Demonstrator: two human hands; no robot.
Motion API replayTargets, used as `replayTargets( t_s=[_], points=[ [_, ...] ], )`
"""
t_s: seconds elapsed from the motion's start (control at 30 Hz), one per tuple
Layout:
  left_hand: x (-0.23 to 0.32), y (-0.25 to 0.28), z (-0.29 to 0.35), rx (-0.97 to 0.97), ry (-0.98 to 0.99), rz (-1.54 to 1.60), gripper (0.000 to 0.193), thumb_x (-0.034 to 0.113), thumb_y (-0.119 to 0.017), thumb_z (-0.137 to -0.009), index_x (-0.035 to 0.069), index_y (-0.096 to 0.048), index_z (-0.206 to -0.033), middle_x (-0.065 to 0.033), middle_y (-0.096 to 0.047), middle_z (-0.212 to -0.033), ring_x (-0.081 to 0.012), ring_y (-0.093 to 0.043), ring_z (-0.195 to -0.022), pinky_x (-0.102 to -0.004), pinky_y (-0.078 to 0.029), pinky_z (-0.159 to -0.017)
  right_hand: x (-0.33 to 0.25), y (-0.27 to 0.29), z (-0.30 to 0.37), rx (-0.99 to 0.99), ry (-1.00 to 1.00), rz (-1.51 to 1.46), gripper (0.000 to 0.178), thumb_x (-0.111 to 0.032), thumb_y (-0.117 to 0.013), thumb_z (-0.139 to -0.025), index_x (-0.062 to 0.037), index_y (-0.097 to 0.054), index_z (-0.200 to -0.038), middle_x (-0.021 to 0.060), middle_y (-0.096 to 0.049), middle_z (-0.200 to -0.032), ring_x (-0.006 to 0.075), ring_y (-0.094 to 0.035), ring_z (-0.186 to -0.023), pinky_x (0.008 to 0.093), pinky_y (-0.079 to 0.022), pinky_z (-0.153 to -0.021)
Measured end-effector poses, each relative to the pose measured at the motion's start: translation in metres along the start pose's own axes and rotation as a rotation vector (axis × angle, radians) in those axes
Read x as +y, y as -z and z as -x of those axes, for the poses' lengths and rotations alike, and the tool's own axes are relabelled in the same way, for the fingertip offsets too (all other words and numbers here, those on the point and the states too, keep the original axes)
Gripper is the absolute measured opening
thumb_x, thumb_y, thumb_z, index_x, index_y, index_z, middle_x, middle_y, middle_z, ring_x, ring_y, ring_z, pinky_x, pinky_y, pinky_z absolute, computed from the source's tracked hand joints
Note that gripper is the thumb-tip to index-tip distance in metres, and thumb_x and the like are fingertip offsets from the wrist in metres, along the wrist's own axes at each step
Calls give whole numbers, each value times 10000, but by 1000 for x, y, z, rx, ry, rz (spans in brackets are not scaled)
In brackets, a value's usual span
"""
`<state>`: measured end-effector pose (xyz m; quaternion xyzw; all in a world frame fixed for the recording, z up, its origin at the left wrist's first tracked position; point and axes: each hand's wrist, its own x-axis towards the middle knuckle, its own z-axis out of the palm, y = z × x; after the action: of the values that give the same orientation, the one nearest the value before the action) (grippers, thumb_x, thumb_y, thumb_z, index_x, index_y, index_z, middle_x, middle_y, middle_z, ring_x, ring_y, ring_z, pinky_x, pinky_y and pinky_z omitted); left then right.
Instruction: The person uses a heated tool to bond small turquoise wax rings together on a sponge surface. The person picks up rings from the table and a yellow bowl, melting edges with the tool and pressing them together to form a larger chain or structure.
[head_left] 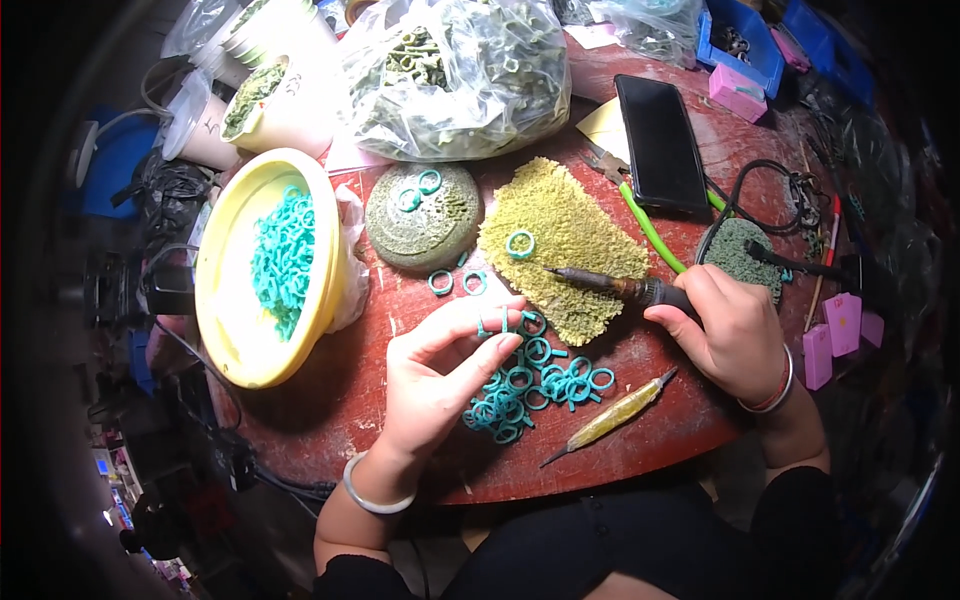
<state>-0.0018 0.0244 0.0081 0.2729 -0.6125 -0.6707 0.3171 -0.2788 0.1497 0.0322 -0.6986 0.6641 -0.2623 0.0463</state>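
My left hand [425, 375] pinches a small teal ring [505, 318] between thumb and fingertips, above a pile of similar teal rings [520, 400]. With my right hand [735, 330] I grip the dark handle of a soldering iron [610, 284]. Its metal tip points left, over a rough yellow mat [545, 200]. One teal ring [520, 244] lies on that mat. Two rings rest on a grey-green dome [415, 235], and two more lie just below it. Near the table's front edge is a pointed tool with a yellow wrapped handle [615, 418].
A yellow basin [222, 320] of teal pieces stands at the left. A clear bag [500, 100] of green pieces sits at the back. Right of it lie a black phone [660, 145], green-handled pliers [648, 225], a round green pad [740, 255] and pink blocks [842, 322].
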Motion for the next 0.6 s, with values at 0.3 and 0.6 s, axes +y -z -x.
replayTargets(
  t_s=[0.3, 0.6],
  points=[
    [2, -2, -1, 23, -15, -113, 172, -28, -793, -892, 2, -803, -1061, -172, -756, -1213, -237, -691, -1166, -392, -505, -1050, -2, 1, 0, 18, 72, -56, 324, -287, -811, -910, -25, -620, -913, 116, -599, -764, 313, -637, -604, 397, -500, -534],
    [2, -1, -1, -17, -90, -240, 196, -44, -803, -870, 9, -803, -1059, -175, -757, -1203, -234, -695, -1148, -387, -515, -1037, -1, -3, 1, 15, 143, -88, 340, -314, -800, -917, -23, -624, -921, 103, -606, -776, 289, -639, -605, 377, -502, -531]
  ],
)
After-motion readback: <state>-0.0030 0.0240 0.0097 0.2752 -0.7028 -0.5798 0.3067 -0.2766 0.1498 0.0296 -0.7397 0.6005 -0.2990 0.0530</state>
